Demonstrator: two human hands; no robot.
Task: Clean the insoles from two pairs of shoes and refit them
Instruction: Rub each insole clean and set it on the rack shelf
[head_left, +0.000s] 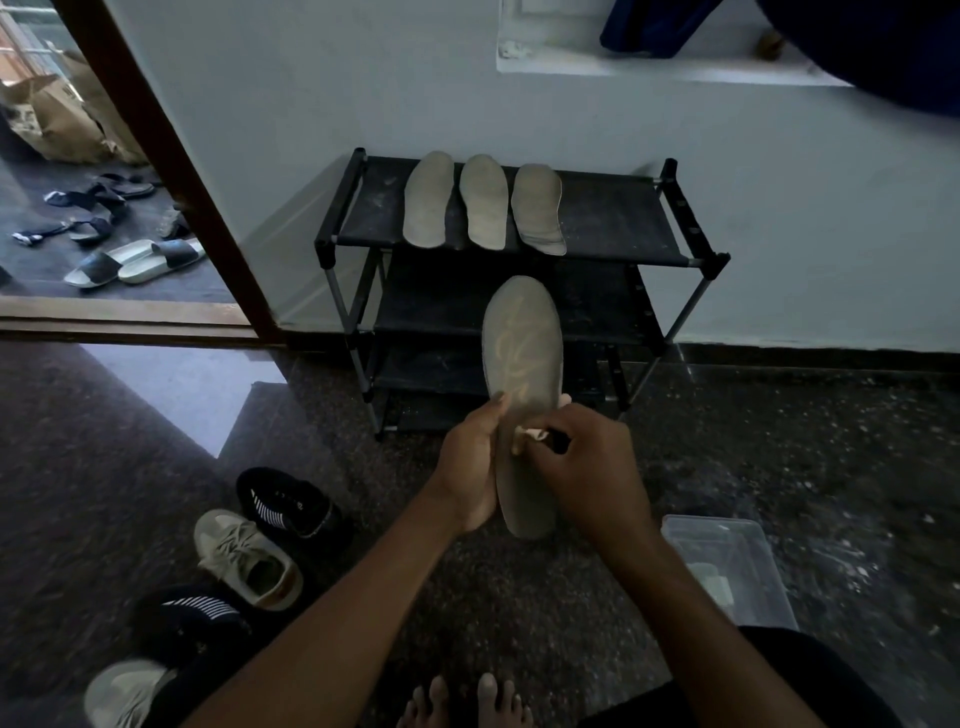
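Note:
My left hand (470, 460) grips the left edge of a grey insole (522, 353), which is held upright with its toe pointing away and wet streaks on its surface. My right hand (587, 465) pinches a small pale cloth or brush (530, 435) against the insole's lower half. Three more grey insoles (483, 205) lie side by side on the top shelf of a black shoe rack (613, 221). On the floor at the left stand a black striped shoe (288, 501), a grey laced sneaker (244, 558), a second black shoe (192, 618) and a second grey one (122, 693).
A clear plastic tub (727, 566) sits on the speckled floor at my right. My bare toes (465, 701) show at the bottom edge. An open doorway at the left leads to scattered sandals (135, 260) and a paper bag (49, 119). A white wall stands behind the rack.

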